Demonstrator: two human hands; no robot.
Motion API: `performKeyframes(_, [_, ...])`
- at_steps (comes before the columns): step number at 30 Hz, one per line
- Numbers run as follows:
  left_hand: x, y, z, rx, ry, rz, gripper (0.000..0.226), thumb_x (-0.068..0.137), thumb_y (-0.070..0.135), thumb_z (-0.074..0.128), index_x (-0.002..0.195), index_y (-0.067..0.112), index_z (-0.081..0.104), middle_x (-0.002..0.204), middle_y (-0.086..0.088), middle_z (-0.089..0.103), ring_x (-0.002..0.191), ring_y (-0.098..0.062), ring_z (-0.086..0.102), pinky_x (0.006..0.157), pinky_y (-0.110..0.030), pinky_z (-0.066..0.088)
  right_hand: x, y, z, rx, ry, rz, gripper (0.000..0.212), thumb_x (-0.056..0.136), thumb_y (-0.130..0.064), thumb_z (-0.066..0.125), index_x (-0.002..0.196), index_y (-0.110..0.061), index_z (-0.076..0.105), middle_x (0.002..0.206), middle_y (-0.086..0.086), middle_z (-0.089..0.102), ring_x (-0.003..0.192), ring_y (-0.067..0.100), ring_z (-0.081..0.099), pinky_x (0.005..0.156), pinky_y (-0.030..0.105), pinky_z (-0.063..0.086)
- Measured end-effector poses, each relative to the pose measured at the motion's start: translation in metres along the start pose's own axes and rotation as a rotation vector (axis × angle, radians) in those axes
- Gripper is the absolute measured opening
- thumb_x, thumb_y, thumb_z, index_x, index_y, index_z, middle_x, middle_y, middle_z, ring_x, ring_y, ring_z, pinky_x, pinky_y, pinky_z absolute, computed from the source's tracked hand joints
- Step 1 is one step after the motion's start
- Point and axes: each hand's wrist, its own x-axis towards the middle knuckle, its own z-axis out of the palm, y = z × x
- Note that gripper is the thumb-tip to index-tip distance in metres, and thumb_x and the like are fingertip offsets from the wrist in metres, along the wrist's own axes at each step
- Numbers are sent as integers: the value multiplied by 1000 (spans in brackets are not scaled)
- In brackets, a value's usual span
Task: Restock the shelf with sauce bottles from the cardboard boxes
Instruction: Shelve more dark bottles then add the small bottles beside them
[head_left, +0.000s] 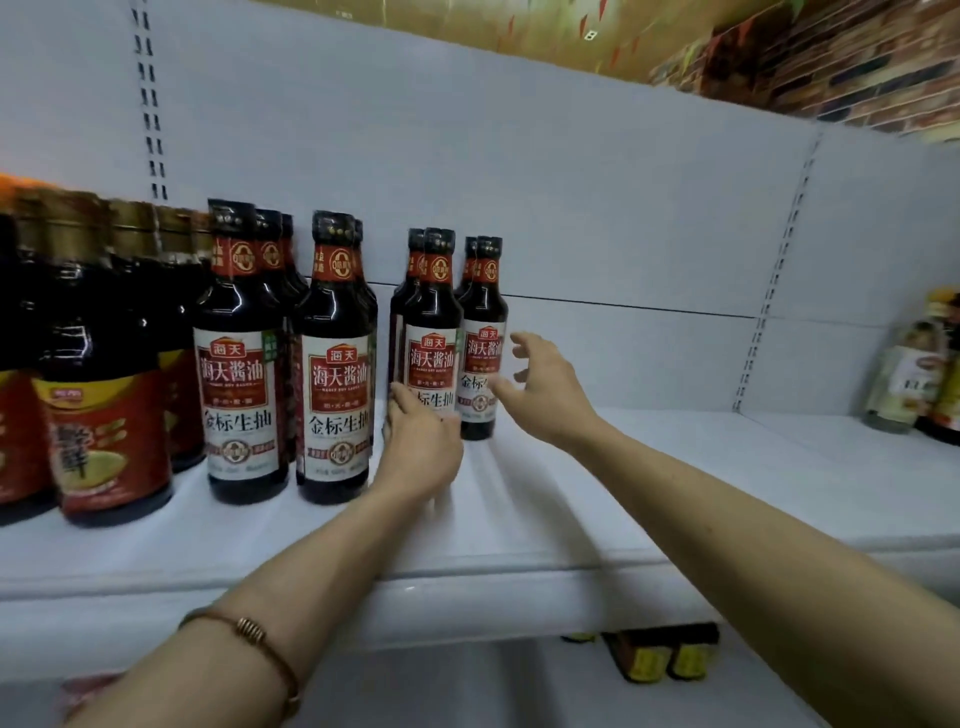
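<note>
Dark soy sauce bottles with red-and-white labels stand in rows on the white shelf (571, 519). My left hand (423, 447) grips the lower part of one sauce bottle (432, 312) in the middle pair and hides its base. My right hand (545, 387) hovers with spread fingers just right of the neighbouring bottle (485, 312), thumb close to its label; I cannot tell if it touches. Two taller-looking bottles of the same sauce (239, 338) (335, 353) stand closer to the front at left. No cardboard box is in view.
Larger bottles with red-and-yellow labels (98, 395) crowd the far left of the shelf. Other bottles (909, 374) stand at the far right. Between them the shelf board lies bare. A lower shelf holds yellow-capped items (660, 654). A perforated upright (150, 104) runs up the back panel.
</note>
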Motion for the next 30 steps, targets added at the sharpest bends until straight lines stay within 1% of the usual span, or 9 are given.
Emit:
performKeyframes(2, [-9, 5, -3, 16, 17, -1, 69, 94, 23, 49, 149, 5, 12, 155, -16, 18, 139, -34, 27, 114, -50, 28, -3, -2, -6, 12, 15, -23, 50, 93, -22, 60, 138, -14, 42, 132, 7, 48, 114, 21, 55, 99, 40, 47])
performKeyframes(4, [-21, 11, -7, 47, 36, 48, 56, 88, 22, 52, 140, 8, 33, 146, -11, 32, 130, -29, 37, 110, -46, 35, -8, -7, -11, 72, 21, -73, 40, 92, -22, 60, 129, -17, 47, 120, 3, 51, 101, 17, 58, 92, 39, 51])
performKeyframes(7, [-50, 12, -18, 103, 58, 151, 34, 91, 20, 56, 124, 19, 50, 120, 6, 42, 111, -14, 45, 97, -24, 35, -24, -18, -14, 175, -24, -191, 26, 91, -20, 63, 115, -19, 52, 96, -6, 53, 81, 6, 54, 74, 24, 48])
performKeyframes(9, [-77, 5, -32, 142, 113, 183, 25, 93, 20, 56, 118, 26, 55, 113, 9, 49, 104, -7, 47, 89, -21, 36, -38, -28, -10, 223, -116, -289, 25, 90, -22, 64, 114, -19, 57, 93, -5, 56, 79, 9, 54, 70, 21, 44])
performKeyframes(12, [-122, -19, -60, 180, 254, 127, 25, 91, 22, 57, 116, 24, 59, 109, 13, 57, 98, -5, 53, 81, -20, 39, -64, -51, 8, 307, -303, -387, 22, 91, -26, 65, 111, -22, 58, 95, -6, 59, 81, 8, 56, 68, 13, 45])
performKeyframes(17, [-199, -70, -119, 181, 395, 0, 13, 93, 25, 57, 104, 31, 61, 95, 14, 59, 82, 5, 54, 65, -7, 40, -114, -107, 48, 439, -563, -485, 22, 92, -31, 64, 112, -25, 58, 101, -9, 61, 86, 0, 59, 70, 8, 45])
performKeyframes(21, [-249, -111, -167, 210, 460, -114, 10, 93, 34, 54, 101, 35, 60, 99, 16, 58, 85, 6, 54, 69, -11, 40, -150, -169, 87, 434, -714, -624, 27, 94, -36, 60, 118, -24, 56, 103, -11, 59, 90, -2, 59, 70, 7, 46])
performKeyframes(26, [-308, -156, -253, 274, 501, -205, 13, 95, 32, 53, 107, 33, 57, 111, 18, 58, 104, 2, 53, 86, -21, 42, -196, -257, 147, 485, -825, -700, 26, 94, -38, 59, 116, -24, 58, 103, -11, 61, 91, 4, 61, 71, 13, 49])
performKeyframes(30, [-364, -199, -343, 337, 522, -289, 13, 95, 27, 54, 105, 35, 56, 112, 18, 58, 102, -2, 55, 84, -25, 45, -239, -330, 206, 501, -915, -754, 20, 95, -38, 57, 113, -28, 55, 101, -16, 58, 90, -2, 57, 72, 9, 45])
